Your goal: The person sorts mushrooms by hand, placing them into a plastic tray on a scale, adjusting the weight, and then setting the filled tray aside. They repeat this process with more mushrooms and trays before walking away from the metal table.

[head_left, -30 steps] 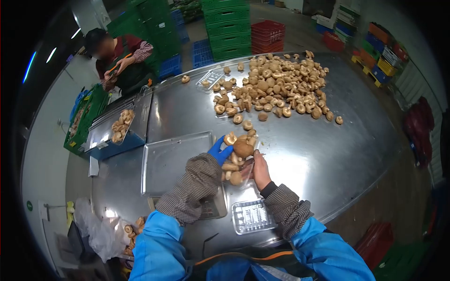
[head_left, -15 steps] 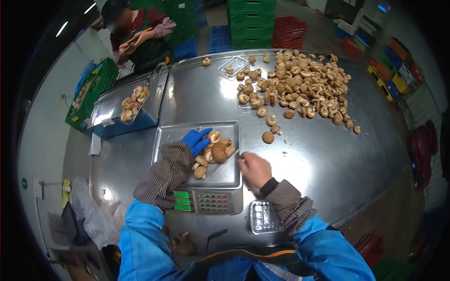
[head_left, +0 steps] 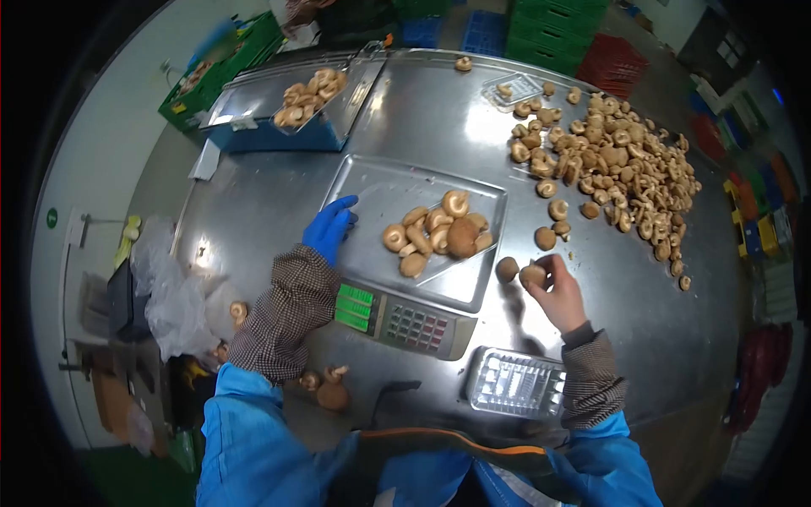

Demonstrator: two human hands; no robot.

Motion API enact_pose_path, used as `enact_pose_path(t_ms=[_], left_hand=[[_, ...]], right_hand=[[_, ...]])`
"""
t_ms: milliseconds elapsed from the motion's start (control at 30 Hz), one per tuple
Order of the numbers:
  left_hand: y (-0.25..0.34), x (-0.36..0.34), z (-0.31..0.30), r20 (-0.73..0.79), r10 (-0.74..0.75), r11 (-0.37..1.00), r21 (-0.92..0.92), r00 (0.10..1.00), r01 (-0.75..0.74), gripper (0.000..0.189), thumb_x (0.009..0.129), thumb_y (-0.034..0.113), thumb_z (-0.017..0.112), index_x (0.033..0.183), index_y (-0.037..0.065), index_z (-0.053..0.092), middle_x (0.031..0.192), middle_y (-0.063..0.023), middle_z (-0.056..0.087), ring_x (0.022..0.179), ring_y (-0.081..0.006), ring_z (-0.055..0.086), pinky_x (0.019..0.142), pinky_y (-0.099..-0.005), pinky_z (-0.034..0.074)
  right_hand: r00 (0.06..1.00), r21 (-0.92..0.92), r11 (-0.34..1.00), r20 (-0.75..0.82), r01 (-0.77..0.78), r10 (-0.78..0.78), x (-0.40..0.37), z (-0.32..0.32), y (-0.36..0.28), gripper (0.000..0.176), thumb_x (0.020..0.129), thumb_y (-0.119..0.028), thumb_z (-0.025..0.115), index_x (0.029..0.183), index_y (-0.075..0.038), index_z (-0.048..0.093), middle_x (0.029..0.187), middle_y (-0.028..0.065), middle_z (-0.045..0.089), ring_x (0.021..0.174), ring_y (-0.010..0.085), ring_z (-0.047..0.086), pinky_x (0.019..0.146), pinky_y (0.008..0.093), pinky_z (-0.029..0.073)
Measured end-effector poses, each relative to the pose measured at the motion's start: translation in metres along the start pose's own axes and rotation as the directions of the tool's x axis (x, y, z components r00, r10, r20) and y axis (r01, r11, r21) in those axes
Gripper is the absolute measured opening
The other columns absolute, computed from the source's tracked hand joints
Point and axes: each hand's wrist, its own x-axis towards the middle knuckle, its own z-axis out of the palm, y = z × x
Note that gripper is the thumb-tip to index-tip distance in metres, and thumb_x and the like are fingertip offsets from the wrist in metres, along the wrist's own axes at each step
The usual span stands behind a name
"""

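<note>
My left hand (head_left: 331, 228), in a blue glove, is open at the left edge of the scale's metal tray (head_left: 359, 182), holding nothing. Shiitake mushrooms (head_left: 438, 228) lie heaped in a see-through plastic punnet (head_left: 452, 269) on that tray, some at its left side. My bare right hand (head_left: 559, 291) pinches a mushroom (head_left: 533, 275) between thumb and fingers, just right of the scale. Another mushroom (head_left: 507, 269) is close beside it, left of my fingertips. Below the tray are the scale's green displays and keypad (head_left: 416, 328).
A large mushroom pile (head_left: 625, 160) covers the table's far right. Another plastic punnet (head_left: 517, 384) lies near my right forearm. A filled punnet (head_left: 311, 97) rests on the blue machine (head_left: 274, 135) at back left. Loose mushrooms (head_left: 329, 390) lie by the front edge. Green crates (head_left: 553, 34) stand behind.
My left hand has drawn back left from the mushrooms on the scale. My right hand has moved off the scale's right edge and now grips a mushroom. The view has shifted.
</note>
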Motion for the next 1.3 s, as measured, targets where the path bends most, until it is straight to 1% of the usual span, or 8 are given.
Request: enact_pose_path(t_ms=[133,233,467,667,767,967,1067,1300], left_hand=[[-0.003,0.001,0.013,0.044,0.181,0.973,0.134,0.983,-0.185,0.045,0.097,0.034,0.047,0.136,0.010,0.046,0.119,-0.0164,0.056,0.114,-0.0260,0.054,0.095,-0.0354,0.043],[0.001,0.024,0.048,0.083,0.413,0.898,0.130,0.907,-0.421,0.053,0.094,0.036,0.052,0.139,0.011,0.041,0.123,-0.0205,0.053,0.114,-0.0316,0.052,0.096,-0.0388,0.043],[0.042,0.033,0.104,0.290,0.307,0.772,0.481,0.906,-0.416,0.062,0.087,0.039,0.059,0.141,0.016,0.038,0.121,-0.0216,0.053,0.108,-0.0398,0.054,0.095,-0.0443,0.042],[0.028,0.035,0.092,0.095,0.395,0.894,0.190,0.914,-0.407,0.053,0.091,0.021,0.053,0.141,0.011,0.037,0.124,-0.0194,0.051,0.115,-0.0318,0.051,0.098,-0.0397,0.041],[0.022,0.023,0.063,-0.086,0.259,0.966,0.032,0.962,-0.257,0.047,0.096,0.021,0.047,0.141,0.011,0.038,0.118,-0.0159,0.055,0.110,-0.0262,0.054,0.095,-0.0370,0.043],[-0.001,-0.020,0.013,-0.140,-0.015,0.992,-0.127,0.990,-0.003,0.029,0.098,0.024,0.045,0.118,0.009,0.059,0.085,-0.0025,0.060,0.075,-0.0101,0.055,0.070,-0.0251,0.048],[-0.003,-0.038,0.005,-0.092,-0.167,0.986,-0.025,0.982,0.165,0.025,0.094,0.024,0.051,0.109,0.009,0.065,0.082,-0.0022,0.059,0.072,-0.0101,0.054,0.069,-0.0257,0.048],[0.016,-0.052,0.048,0.066,-0.168,0.827,0.553,0.984,0.104,0.036,0.081,0.033,0.067,0.099,0.002,0.063,0.090,-0.0130,0.060,0.083,-0.0209,0.059,0.079,-0.0337,0.049]], right_hand=[[0.954,0.091,0.956,0.089,0.279,-0.286,0.002,0.008,-0.057,0.032,0.076,-0.012,0.071,0.104,-0.004,0.058,0.093,0.0149,0.059,0.085,0.0305,0.061,0.073,0.0352,0.050],[0.863,-0.121,0.855,0.054,0.504,-0.502,0.003,0.038,-0.100,0.030,0.075,-0.006,0.066,0.104,-0.004,0.058,0.095,0.0146,0.052,0.088,0.0304,0.056,0.071,0.0364,0.049],[0.772,-0.459,0.664,0.081,0.590,-0.630,0.008,0.097,-0.095,0.035,0.077,-0.004,0.054,0.110,0.003,0.055,0.096,0.0140,0.051,0.087,0.0257,0.057,0.068,0.0325,0.052],[0.910,-0.326,0.913,-0.246,0.246,-0.334,0.013,0.044,-0.052,0.020,0.078,-0.006,0.058,0.097,-0.009,0.060,0.087,0.0093,0.054,0.071,0.0285,0.059,0.061,0.0396,0.050],[0.991,-0.465,0.885,-0.127,-0.017,-0.048,0.022,0.038,0.008,0.030,0.082,-0.023,0.064,0.105,-0.006,0.057,0.096,0.0155,0.054,0.078,0.0325,0.062,0.065,0.0412,0.051],[0.978,-0.456,0.875,0.040,-0.165,0.205,0.030,0.048,0.041,0.033,0.087,-0.033,0.060,0.110,-0.009,0.058,0.097,0.0132,0.061,0.089,0.0307,0.062,0.076,0.0412,0.050],[0.989,-0.387,0.915,0.037,-0.116,0.141,0.025,0.043,0.032,0.029,0.087,-0.032,0.059,0.104,-0.008,0.062,0.094,0.0121,0.063,0.087,0.0304,0.062,0.075,0.0405,0.050],[0.992,-0.068,0.991,-0.052,0.114,-0.118,0.020,0.026,-0.037,0.028,0.080,-0.024,0.068,0.102,-0.007,0.062,0.083,0.0104,0.063,0.074,0.0263,0.063,0.065,0.0358,0.049]])
